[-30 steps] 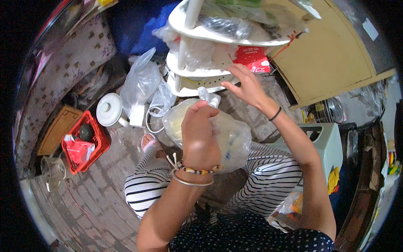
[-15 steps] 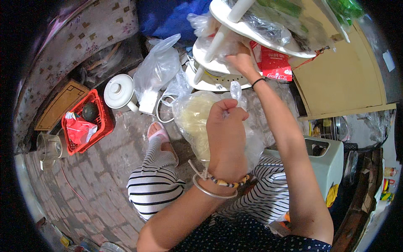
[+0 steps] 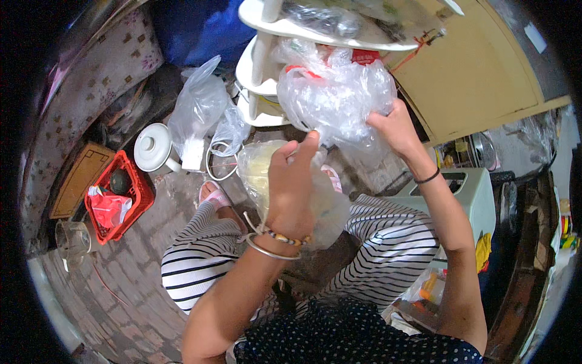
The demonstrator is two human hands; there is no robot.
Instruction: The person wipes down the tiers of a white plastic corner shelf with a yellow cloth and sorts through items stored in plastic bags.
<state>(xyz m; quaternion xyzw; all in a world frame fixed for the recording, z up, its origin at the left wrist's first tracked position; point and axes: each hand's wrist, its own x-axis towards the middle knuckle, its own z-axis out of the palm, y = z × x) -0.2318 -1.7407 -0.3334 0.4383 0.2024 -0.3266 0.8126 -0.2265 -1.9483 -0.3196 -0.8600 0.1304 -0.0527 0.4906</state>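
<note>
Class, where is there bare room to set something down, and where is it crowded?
The largest free patch is the brick floor between the red basket and the striped left leg; a smaller one lies between basket, lidded pot and left foot. Crowded: before the white shelf, where the left hand holds a yellowish bag and the right hand clear bags.

Crinkled plastic bag [image 3: 339, 100] (glossy), rough matt brick floor [image 3: 136, 288]

Head view: fisheye on your head, facing down
Dotted top [image 3: 357, 333]: nearest, lower edge
Brick floor [image 3: 136, 291]: farther, beyond your left hand [image 3: 292, 188]
</note>
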